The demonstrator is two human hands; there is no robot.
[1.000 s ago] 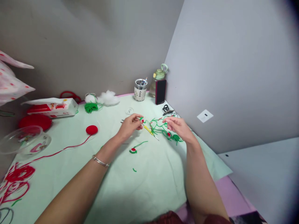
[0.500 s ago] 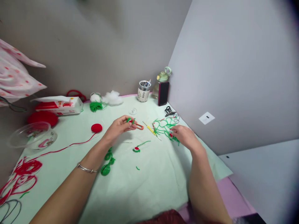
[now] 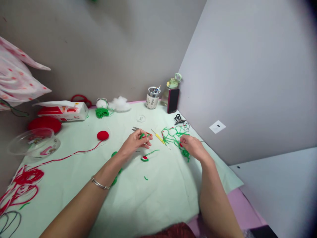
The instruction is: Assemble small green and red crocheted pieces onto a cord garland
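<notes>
My left hand (image 3: 135, 142) pinches a small green and red crochet piece (image 3: 142, 135) just above the pale green table cover (image 3: 160, 188). My right hand (image 3: 193, 145) rests on a tangle of green yarn (image 3: 173, 135) and has its fingers closed on a small red and green crochet piece (image 3: 181, 144). Between the hands lie a yellow-handled crochet hook (image 3: 160, 138) and another small red and green crochet piece (image 3: 144, 158) with a green tail. Scissors (image 3: 136, 129) with a red handle lie just beyond my left hand.
A red crochet ball (image 3: 102, 135) trails red yarn to the left. A clear plastic bowl (image 3: 32, 142), a tissue pack (image 3: 63, 111), white stuffing (image 3: 119, 103), a pen jar (image 3: 152, 97), a bottle (image 3: 171, 86) and a phone (image 3: 172, 100) stand along the back. Walls close in behind and at the right.
My left hand has dropped toward the table and nearer my right, still holding its crochet piece. My right hand stays on the green yarn. The view has shifted slightly.
</notes>
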